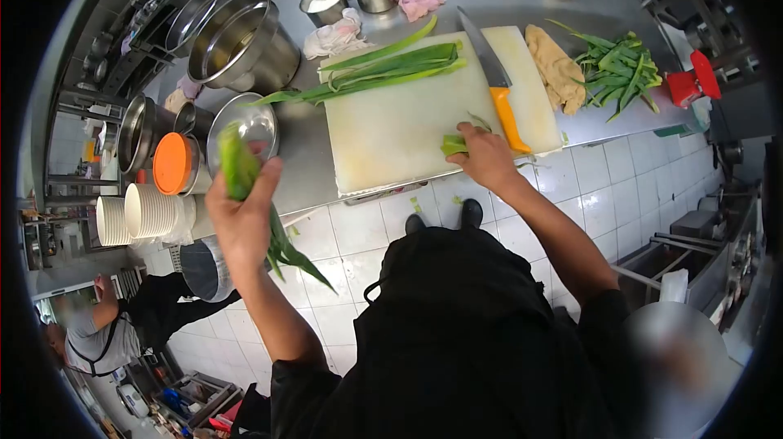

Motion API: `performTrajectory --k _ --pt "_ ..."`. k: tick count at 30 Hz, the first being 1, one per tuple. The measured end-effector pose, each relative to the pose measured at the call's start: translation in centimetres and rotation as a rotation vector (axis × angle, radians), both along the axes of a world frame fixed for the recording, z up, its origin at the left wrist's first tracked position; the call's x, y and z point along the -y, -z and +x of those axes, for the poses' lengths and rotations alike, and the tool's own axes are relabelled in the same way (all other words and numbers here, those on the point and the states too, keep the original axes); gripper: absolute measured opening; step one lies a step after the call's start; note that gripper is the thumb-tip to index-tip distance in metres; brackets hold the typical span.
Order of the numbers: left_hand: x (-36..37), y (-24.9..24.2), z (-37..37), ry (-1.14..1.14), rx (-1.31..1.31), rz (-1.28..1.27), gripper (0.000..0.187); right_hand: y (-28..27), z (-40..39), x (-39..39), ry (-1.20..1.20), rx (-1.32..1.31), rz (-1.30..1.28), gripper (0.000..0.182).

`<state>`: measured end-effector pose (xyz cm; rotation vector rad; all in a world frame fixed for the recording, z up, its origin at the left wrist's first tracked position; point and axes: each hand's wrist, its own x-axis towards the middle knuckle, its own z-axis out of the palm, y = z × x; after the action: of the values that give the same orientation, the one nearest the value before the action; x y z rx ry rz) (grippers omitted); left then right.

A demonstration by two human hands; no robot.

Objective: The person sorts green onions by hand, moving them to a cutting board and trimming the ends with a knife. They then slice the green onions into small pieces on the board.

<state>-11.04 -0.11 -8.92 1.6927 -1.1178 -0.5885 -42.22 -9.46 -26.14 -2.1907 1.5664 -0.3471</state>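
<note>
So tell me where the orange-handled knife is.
In the head view, the knife lies right of centre on the white cutting board, between the long green leaves and the tan cloth, handle beside the right hand.

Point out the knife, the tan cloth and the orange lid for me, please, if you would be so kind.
Knife point(496, 72): head view, on the steel blade, close to the handle.
Tan cloth point(555, 69): head view, on the middle of its folds.
Orange lid point(172, 163): head view, on its flat top.

Room over cutting board point(383, 141), leaves point(385, 77) behind, knife point(498, 84) right
</note>
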Motion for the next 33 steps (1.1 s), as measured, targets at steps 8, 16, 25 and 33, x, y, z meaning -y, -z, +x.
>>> performTrajectory --k 8,16,25,33 --pt "8.6 1.6 -5.2 0.331 0.413 0.170 0.029 2.1 -1.8 -0.2 -0.007 0.244 -0.089 0.021" --pt "23.3 9.5 -14.3 0.571 0.937 0.108 0.028 -2.9 -7.3 -1.5 0.503 1.128 0.533 0.016" --pt "24.1 12.2 -18.0 0.472 1.136 0.365 0.022 -4.4 -13.7 -1.9 0.619 1.131 0.503 0.021" --pt "19.5 -4.2 -14.2 0.359 0.387 0.223 0.022 -7.6 -9.6 4.5 0.233 1.249 0.396 0.044"
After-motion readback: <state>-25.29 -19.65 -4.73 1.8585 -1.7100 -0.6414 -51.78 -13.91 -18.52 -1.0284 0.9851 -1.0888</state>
